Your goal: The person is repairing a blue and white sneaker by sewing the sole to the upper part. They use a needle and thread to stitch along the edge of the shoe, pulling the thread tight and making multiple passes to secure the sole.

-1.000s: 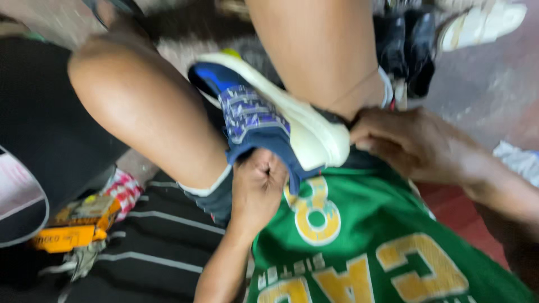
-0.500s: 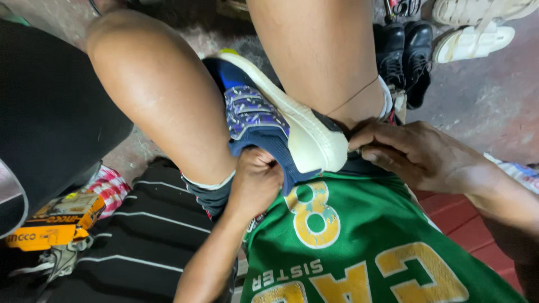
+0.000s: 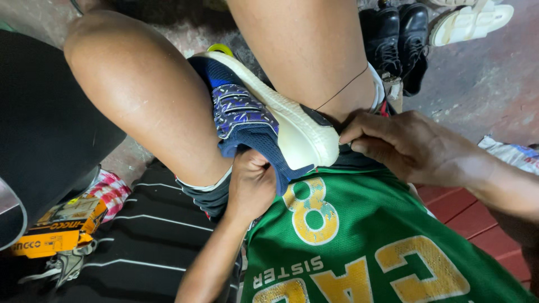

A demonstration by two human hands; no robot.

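Observation:
A blue sneaker (image 3: 247, 115) with a thick white sole (image 3: 292, 120) lies on its side, wedged between my two bare legs. My left hand (image 3: 250, 188) is tucked into the shoe's opening and grips its blue collar from below. My right hand (image 3: 407, 146) presses its fingertips against the heel end of the white sole, fingers bent. A thin dark thread (image 3: 342, 90) runs from the heel up across my right leg. A green jersey with yellow print (image 3: 359, 247) covers my lap under both hands.
A pair of black shoes (image 3: 396, 39) and a white sandal (image 3: 469, 22) stand on the concrete floor at the top right. An orange and yellow box (image 3: 56, 227) lies at the lower left beside black striped cloth (image 3: 140, 235). Red wooden boards (image 3: 469, 207) show at the right.
The view has shifted slightly; the shoe sits a little lower between my legs. Both hands keep their hold at the shoe's collar and heel.

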